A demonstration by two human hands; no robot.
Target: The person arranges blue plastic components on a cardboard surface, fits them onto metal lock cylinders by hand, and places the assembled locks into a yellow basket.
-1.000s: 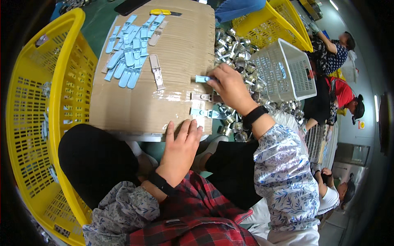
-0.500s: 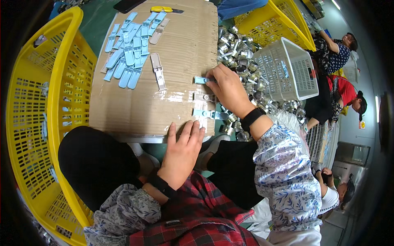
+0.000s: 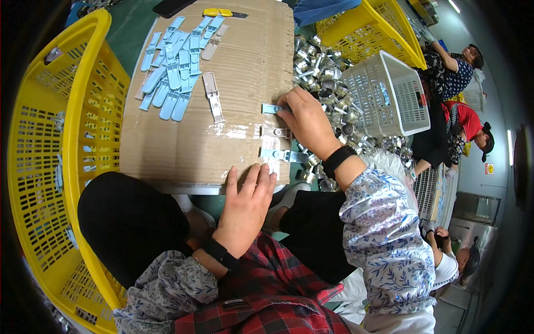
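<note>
Upper blue plastic clip (image 3: 270,108): we see its left end; the right hand (image 3: 305,119) covers the rest.
Black flat object (image 3: 171,6): we find it cut off by the upper edge.
Metal parts (image 3: 328,84): we lose some behind the white basket (image 3: 411,92).
Wall sign (image 3: 489,168): too small for us to read.

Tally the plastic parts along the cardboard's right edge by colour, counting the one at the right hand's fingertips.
Blue parts: 2, one of them at the fingertips of the right hand
Beige part: 1
Total: 3
</note>
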